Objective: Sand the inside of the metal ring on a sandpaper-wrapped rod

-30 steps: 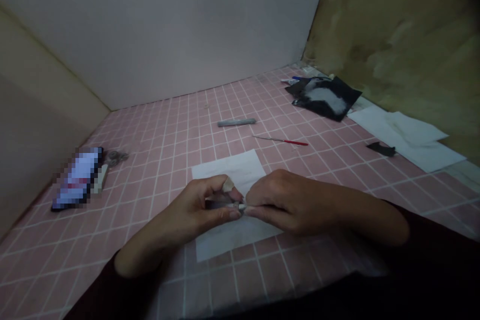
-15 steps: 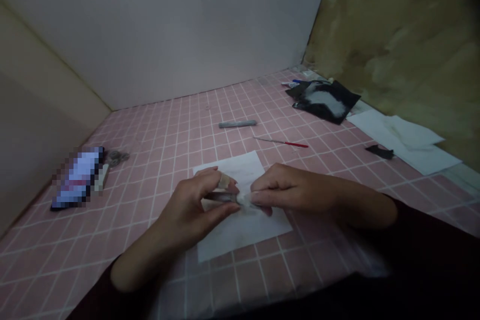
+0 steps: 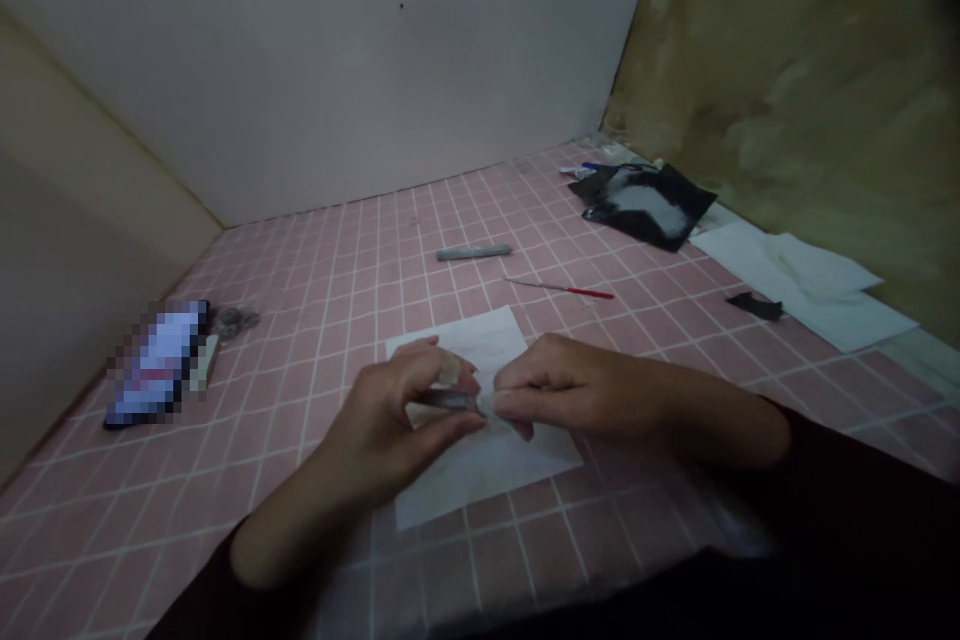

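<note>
Over a white sheet of paper (image 3: 450, 495), my left hand (image 3: 397, 410) pinches a short grey bar-like piece (image 3: 444, 399) between thumb and fingers. A pale band wraps one of its fingers. My right hand (image 3: 559, 390) is closed, its thumb pressed against the curled index finger, right at the piece's right end. Something small and whitish (image 3: 486, 404) shows between the two hands. It is too blurred to name, and what the right fingers grip is mostly hidden.
Beyond the paper lie a grey bar (image 3: 474, 252) and a thin red-handled tool (image 3: 589, 293). Dusty black sheets (image 3: 679, 205), white papers (image 3: 817, 305) and a black scrap (image 3: 756, 306) lie right. Left are a blurred-out phone (image 3: 157, 360) and a small grey heap (image 3: 236, 322).
My right hand has shifted slightly left, closer to my left fingertips. My left hand keeps its pinch on the grey piece. The whole view has moved a little.
</note>
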A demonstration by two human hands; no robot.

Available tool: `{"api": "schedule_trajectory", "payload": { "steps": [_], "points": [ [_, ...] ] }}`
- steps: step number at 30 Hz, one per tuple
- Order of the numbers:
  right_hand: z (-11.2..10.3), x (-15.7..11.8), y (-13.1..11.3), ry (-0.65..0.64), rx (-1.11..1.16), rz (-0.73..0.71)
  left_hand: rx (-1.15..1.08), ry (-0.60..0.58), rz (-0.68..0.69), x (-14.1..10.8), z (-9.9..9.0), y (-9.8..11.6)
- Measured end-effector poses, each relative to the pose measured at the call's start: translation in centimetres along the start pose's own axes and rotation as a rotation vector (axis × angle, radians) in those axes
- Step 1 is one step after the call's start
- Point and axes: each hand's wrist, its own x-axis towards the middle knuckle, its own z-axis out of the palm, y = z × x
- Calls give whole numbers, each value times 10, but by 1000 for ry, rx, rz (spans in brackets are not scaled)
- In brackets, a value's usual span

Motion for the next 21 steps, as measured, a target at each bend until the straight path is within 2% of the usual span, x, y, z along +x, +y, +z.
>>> {"api": "schedule_trajectory", "payload": {
  "steps": [3,7,12,17,21],
  "points": [
    [1,1,1,-24,3,7,-3,-36,-1,0,0,0],
    [-1,1,2,-12,4,26,-15,26,-22,-1,-1,-2],
    [2,1,2,-11,28,20,-6,-26,-2,1,1,-2],
    [0,1,0,11,6,33,5,32,-11,1,-1,-2],
    [2,3,1,6,40,7,1,-12,24,0,0,-2]
  ]
}}
